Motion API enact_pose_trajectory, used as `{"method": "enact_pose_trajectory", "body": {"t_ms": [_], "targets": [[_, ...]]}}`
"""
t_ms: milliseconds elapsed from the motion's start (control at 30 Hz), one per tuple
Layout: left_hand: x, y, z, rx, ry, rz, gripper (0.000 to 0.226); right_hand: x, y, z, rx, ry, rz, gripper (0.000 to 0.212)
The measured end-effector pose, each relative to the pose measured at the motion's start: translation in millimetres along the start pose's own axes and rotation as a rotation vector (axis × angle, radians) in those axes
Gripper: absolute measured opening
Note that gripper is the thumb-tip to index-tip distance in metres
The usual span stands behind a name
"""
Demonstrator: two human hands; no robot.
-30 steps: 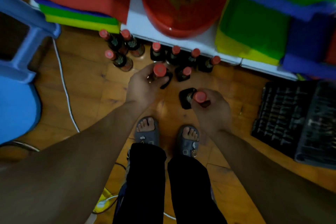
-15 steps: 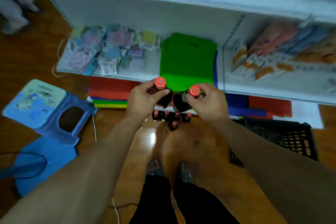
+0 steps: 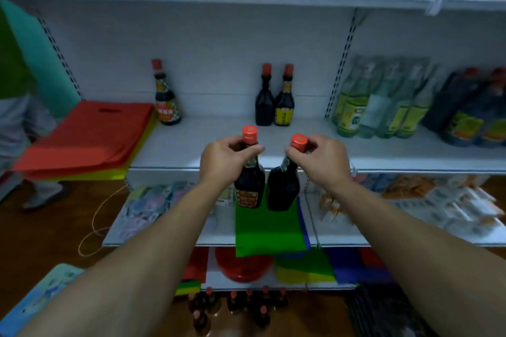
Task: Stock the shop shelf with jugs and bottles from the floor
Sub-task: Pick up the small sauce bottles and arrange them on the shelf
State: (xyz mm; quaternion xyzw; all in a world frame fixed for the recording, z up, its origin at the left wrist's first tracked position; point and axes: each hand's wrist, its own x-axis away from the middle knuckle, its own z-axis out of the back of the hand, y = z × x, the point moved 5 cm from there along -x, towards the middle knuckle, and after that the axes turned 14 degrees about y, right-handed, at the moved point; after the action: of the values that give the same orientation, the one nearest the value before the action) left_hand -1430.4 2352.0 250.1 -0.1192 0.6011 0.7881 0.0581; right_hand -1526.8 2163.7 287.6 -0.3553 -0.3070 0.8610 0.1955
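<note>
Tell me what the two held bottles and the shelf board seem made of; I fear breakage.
Left bottle and right bottle: dark, glossy, with faint highlights; likely glass, though hard plastic is possible. Red caps: matte, probably plastic. Shelf: smooth white-painted metal, judging by its thin edge and slotted uprights.

The left bottle (image 3: 248, 182), seemingly orange-labelled, and the right bottle (image 3: 283, 190) are dark and red-capped.

Glossy dark glass or plastic, hard to tell which, on the left bottle (image 3: 247, 180) and right bottle (image 3: 283, 186); smooth red plastic-looking caps (image 3: 249, 133); paper-like label (image 3: 247, 198) on the left one; matt white painted metal for the shelf (image 3: 383, 157); shiny brown wood for the floor (image 3: 49, 227); smooth thin red bags (image 3: 82, 137)
</note>
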Motion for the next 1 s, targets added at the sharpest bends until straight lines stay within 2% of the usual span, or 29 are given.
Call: {"method": "enact_pose_trajectory", "body": {"t_ms": [200, 500, 600, 733, 833, 1000], "targets": [[-32, 34, -22, -0.009, 0.027, -0.034, 0.043, -43, -7, 14, -0.053, 0.075, -0.033, 0.025], [-84, 44, -81, -0.072, 0.088, -0.005, 0.037, -127, 16, 0, -0.048, 0.091, -0.018, 0.024], [-103, 44, -102, -0.069, 0.116, -0.006, 0.034, -160, 34, -16, -0.052, 0.068, -0.039, 0.029], [-122, 40, -126, -0.111, 0.134, -0.001, 0.015, -193, 55, -39, -0.044, -0.020, -0.023, 0.036], [-132, 30, -141, -0.072, 0.140, 0.064, 0.009, -205, 70, -56, -0.033, -0.065, -0.027, 0.032], [-145, 24, -157, -0.072, 0.128, 0.057, 0.030, -216, 86, -78, -0.105, -0.059, -0.038, 0.030]]}}
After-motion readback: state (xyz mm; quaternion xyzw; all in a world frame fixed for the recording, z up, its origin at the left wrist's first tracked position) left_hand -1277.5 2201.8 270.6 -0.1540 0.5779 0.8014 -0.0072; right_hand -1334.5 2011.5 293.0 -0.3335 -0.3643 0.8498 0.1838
